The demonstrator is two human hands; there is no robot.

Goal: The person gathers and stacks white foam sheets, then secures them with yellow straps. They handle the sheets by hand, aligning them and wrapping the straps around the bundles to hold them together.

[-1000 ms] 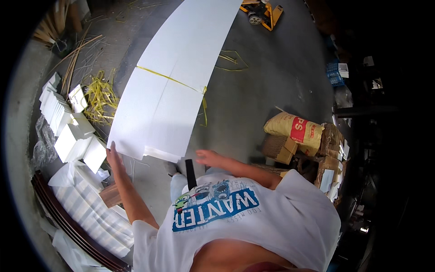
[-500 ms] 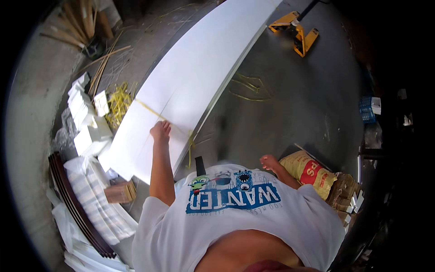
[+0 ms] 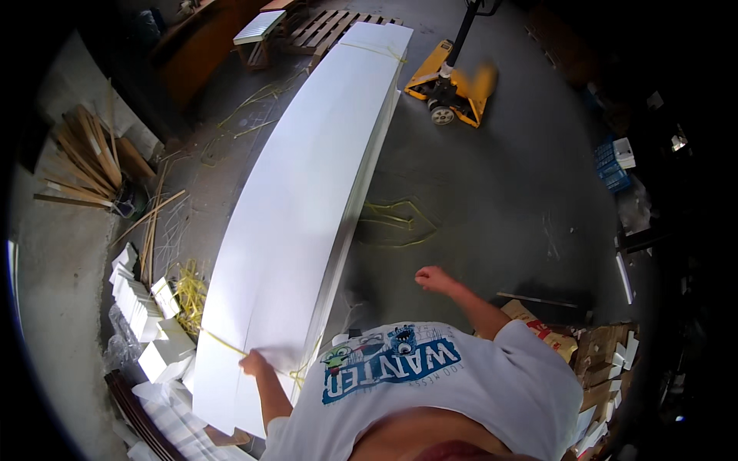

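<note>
A long stack of white panels (image 3: 288, 184) stretches from close to my body toward the far end of the room. A yellow strap (image 3: 223, 340) crosses its near end, and another yellow strap (image 3: 369, 51) goes round its far end. My left hand (image 3: 252, 363) is closed on the near strap, low over the top panel. Off to the right of the stack, my right hand (image 3: 434, 280) hangs over the floor with its fingers curled in; nothing shows in it.
A yellow pallet jack (image 3: 442, 88) stands beyond the stack's right side, near a wooden pallet (image 3: 327, 31). Loose yellow strapping (image 3: 400, 223) lies on the floor. White blocks (image 3: 165, 349) and wood strips (image 3: 88, 165) line the left. Cardboard (image 3: 600, 361) is piled at right.
The view has swung toward the far end, bringing the pallet and the far strap into sight. My right hand has moved outward from my body. My left hand stays at the near strap.
</note>
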